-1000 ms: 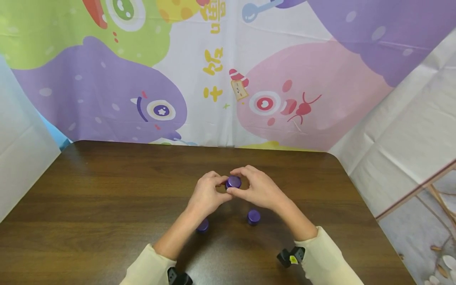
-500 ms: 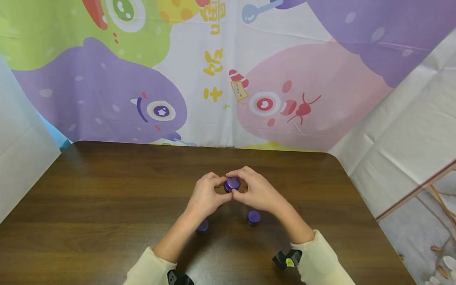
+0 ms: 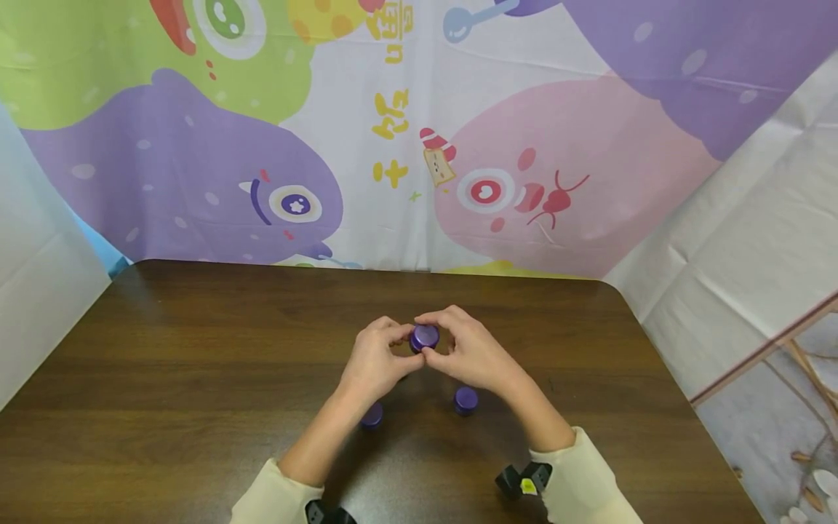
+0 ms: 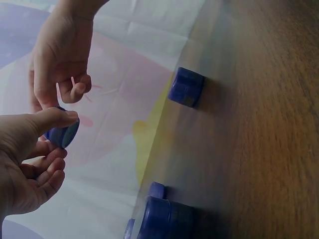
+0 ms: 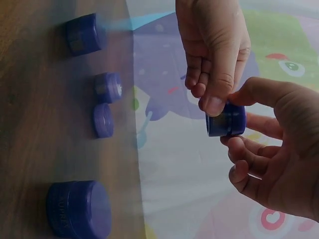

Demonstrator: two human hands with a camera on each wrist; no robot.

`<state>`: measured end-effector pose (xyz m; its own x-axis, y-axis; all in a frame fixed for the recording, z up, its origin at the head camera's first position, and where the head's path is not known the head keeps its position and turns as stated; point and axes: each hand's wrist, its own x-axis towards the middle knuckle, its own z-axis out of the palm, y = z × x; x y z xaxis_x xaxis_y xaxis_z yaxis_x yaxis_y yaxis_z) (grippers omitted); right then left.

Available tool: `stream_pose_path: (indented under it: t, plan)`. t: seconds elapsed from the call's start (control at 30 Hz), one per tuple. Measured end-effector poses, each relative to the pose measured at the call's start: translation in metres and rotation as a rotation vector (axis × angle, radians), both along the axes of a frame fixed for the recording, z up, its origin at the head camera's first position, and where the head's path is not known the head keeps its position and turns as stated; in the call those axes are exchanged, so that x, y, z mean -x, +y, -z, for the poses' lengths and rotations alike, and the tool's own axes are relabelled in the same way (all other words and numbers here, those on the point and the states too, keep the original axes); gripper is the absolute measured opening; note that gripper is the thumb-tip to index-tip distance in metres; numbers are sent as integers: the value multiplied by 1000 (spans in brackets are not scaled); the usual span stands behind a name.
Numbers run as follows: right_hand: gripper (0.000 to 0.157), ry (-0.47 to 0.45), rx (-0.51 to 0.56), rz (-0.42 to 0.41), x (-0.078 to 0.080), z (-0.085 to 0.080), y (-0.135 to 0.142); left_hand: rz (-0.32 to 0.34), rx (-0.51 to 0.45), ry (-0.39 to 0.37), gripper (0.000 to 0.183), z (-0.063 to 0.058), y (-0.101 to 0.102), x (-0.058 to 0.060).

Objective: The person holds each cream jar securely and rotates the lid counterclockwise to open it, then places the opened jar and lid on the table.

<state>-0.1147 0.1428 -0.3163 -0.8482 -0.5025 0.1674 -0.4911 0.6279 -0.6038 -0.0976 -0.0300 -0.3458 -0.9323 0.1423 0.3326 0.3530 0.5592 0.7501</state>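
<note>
Fingers of the left hand (image 3: 374, 360) and the right hand (image 3: 476, 351) pinch one purple jar (image 3: 424, 337) together, thumb and fingertips of each set against it. Going from left to right in the head view, a pale sheet (image 3: 46, 291) hangs beside the dark wooden bench (image 3: 196, 349). Next comes a cream left sleeve (image 3: 275, 491), with a black wrist camera (image 3: 327, 512) at its cuff. One left-side jar (image 3: 372, 415), also purple, stands on the bench, partly covered by the left arm (image 3: 321, 437). Between the two hands, the pinched jar is held up off the bench, its round top facing the head camera; in the right wrist view the left thumb lies on its body while the right hand grips round the top end. That same view shows a small open jar (image 5: 108, 87) and a short, lid-like piece (image 5: 103, 121) on the bench, just beside each other; whether they touch, I cannot tell. Farther right in the head view, a right-side jar (image 3: 466, 400) stands on the bench near the right wrist. Then come a second wrist camera (image 3: 524, 480) with a yellow patch, a cream right sleeve (image 3: 583, 480) and a white sheet (image 3: 727, 255). Behind everything hangs a cartoon-printed cloth (image 3: 386, 225).
</note>
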Motion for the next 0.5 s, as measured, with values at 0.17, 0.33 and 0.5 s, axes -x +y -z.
stream_pose_path:
  t: [0.17, 0.33, 0.5]
  plan:
    - [54, -35, 2, 4, -1, -1, -1, 8, -16, -18, 34, 0, -1, 0]
    - [46, -6, 12, 63, -1, -2, -3, 7, -18, -40, 38, -2, -1, 0]
    - [39, 27, 16, 21, 0, -1, -2, -2, 2, -27, 34, -2, -1, 1]
